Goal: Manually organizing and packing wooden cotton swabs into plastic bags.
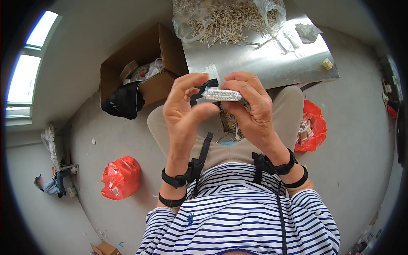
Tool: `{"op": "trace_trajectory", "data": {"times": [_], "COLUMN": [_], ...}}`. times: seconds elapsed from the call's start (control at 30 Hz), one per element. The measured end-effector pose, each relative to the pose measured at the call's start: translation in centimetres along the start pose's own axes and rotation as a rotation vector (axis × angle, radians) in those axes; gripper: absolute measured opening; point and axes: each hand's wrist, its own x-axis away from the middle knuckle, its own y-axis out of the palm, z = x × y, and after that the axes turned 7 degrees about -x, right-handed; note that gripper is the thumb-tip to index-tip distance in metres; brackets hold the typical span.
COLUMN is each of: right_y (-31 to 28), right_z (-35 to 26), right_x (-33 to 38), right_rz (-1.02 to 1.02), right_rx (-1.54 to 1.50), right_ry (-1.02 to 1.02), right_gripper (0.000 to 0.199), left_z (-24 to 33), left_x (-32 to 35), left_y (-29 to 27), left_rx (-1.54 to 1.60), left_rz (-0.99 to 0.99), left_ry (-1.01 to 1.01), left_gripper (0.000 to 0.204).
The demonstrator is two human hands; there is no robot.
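Observation:
A small bundle of cotton swabs [221,94], with its rows of round white tips facing me, is held up above my lap. My right hand [254,101] grips its right end between thumb and fingers. Clear plastic seems to wrap its left end. My left hand [182,102] is beside that end, thumb and fingers curved and apart, holding nothing that I can see. A large heap of loose cotton swabs [229,27] spills from a clear plastic bag on the metal table [263,63] ahead.
An open cardboard box [170,55] with a black cloth [123,101] over its edge stands left of the table. Red plastic bags, one at left [121,177] and one at right [312,127], sit on the floor. A small yellow box [327,64] lies near the table's right corner. Another person [53,185] is far left.

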Motion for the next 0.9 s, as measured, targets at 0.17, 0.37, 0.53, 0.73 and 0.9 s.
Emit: {"op": "trace_trajectory", "data": {"times": [0.17,0.37,0.53,0.73,0.9], "right_y": [-0.3,-0.6,-0.6,0.4,1.0], "right_z": [0.2,0.2,0.3,1.4,1.6], "right_x": [0.3,0.0,-0.2,1.2,-0.4], "right_rz": [-0.036,-0.071,-0.020,0.089,0.122], "right_rx": [0.038,0.027,-0.081,-0.343,-0.376], "right_ry": [-0.038,-0.071,0.031,0.310,0.197], "right_gripper": [0.037,0.034,0.030,0.028,0.033], "left_z": [0.6,0.4,0.9,-0.2,-0.1], "left_x": [0.0,0.2,0.2,-0.3,0.4], "left_y": [0.1,0.3,0.5,0.7,1.7], "left_rx": [-0.134,-0.167,0.101,0.701,0.800], "left_rz": [-0.074,-0.067,0.111,0.277,0.208], "left_ry": [0.123,0.107,-0.099,-0.352,-0.463], "left_gripper": [0.037,0.032,0.024,0.014,0.012]}}
